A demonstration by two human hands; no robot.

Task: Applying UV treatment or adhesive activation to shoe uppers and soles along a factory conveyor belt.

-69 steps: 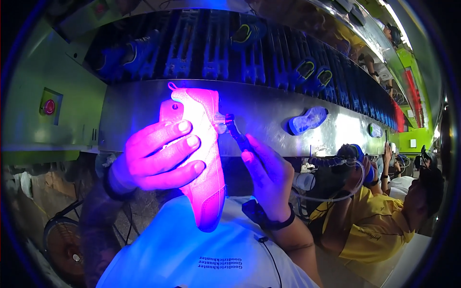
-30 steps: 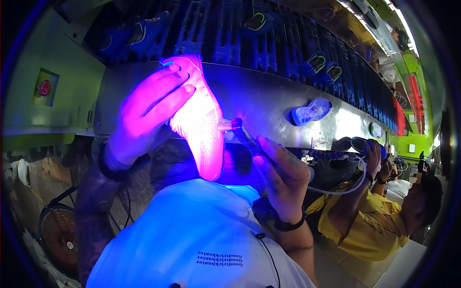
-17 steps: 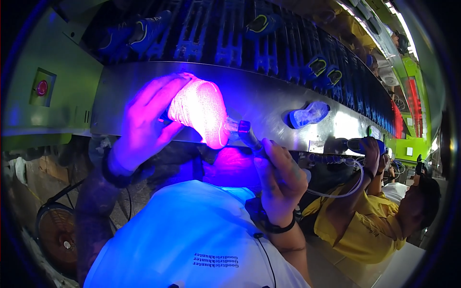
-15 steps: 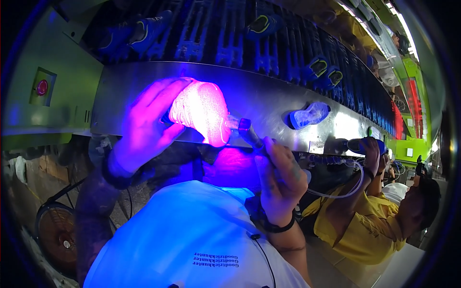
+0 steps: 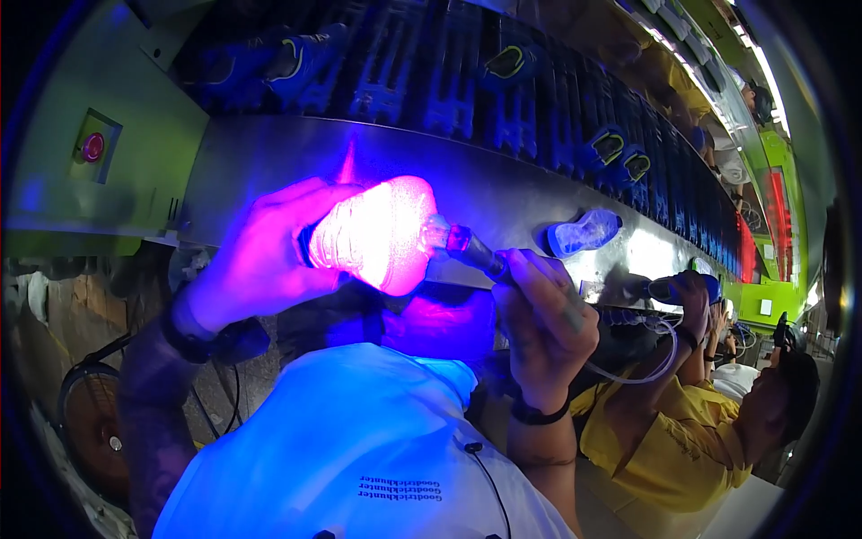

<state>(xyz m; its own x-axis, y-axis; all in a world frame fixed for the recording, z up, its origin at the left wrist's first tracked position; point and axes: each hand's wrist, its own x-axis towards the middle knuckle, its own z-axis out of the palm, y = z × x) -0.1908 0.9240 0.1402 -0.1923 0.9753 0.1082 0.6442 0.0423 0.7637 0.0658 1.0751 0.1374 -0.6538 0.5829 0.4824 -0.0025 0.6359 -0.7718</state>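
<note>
My left hand [image 5: 256, 247] is closed around a shoe upper [image 5: 382, 234] that glows pink-white under violet light. Its toe end points right, toward the brush. In my right hand [image 5: 549, 328] is a brush [image 5: 480, 254] with a dark handle, held between thumb and fingers. The pale bristles touch the right end of the upper. Glare hides most of the upper's surface detail. A loose shoe sole [image 5: 582, 234] lies on the metal bench [image 5: 485, 189], to the right of the brush.
Beyond the bench runs a dark slatted conveyor [image 5: 440, 90] carrying several blue shoes [image 5: 305, 58]. A green machine panel [image 5: 99, 180] with a red button stands at left. On the right, a co-worker in a yellow shirt [image 5: 673, 440] holds a dark shoe [image 5: 687, 286].
My left hand has lowered and turned the upper a little. The brush and my right hand have shifted slightly right, with the bristles still against the upper.
</note>
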